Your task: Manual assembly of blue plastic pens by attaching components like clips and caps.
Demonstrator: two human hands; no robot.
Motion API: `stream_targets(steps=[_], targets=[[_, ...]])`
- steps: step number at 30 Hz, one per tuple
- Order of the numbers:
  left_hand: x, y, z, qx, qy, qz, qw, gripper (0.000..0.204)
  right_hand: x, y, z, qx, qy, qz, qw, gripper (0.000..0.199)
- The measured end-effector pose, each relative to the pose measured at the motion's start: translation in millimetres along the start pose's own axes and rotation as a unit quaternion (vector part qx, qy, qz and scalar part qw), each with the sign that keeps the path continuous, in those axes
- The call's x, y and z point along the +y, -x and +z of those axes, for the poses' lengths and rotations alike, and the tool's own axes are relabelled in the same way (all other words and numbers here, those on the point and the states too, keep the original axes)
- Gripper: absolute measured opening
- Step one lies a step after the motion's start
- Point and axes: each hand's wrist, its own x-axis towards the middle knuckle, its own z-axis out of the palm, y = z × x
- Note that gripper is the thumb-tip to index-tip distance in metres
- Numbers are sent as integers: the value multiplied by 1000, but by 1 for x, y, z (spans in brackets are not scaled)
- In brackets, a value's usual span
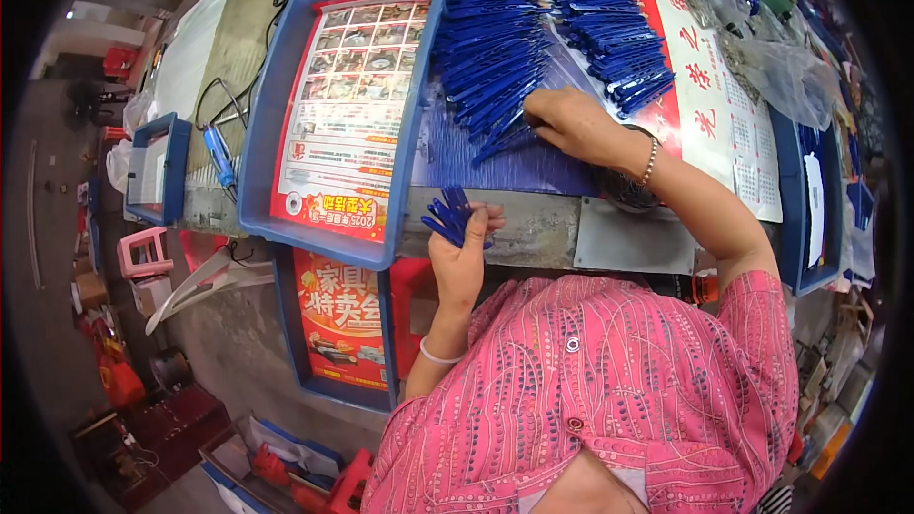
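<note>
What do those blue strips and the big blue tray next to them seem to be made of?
The blue strips look like moulded plastic: uniform colour, slight gloss, identical thin shapes. The left hand holds a small bunch; the right hand rests on the pile. The blue tray also seems plastic, with smooth rounded walls; a glossy printed paper sheet lines it.

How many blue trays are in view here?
4: a big tray on the bench, one below it, a small one far left, one at right. Others may be hidden.

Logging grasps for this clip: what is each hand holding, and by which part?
The left hand grips a small bundle of blue plastic strips by their near ends. The right hand rests on the heap of blue strips; whether it grips any cannot be told.
</note>
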Motion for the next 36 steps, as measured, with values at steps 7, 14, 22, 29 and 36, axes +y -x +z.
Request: stream_targets(steps=[7,14,22,29,36], targets=[[0,2,2,-29,-44,-15,999,20,12,-10,9,-43,213,-92,972,9],[-2,-28,9,-44,-162,-27,986,25,5,5,-5,19,184,-41,982,8],[-2,-63,21,-64,-167,-35,983,25,9,112,-58,72,91,176,978,12],[3,-68,31,-66,-176,-30,982,25,7,137,-55,43,89,188,977,15],[1,-41,40,-121,-132,-50,983,24,2,126,-44,9,137,186,973,17]])
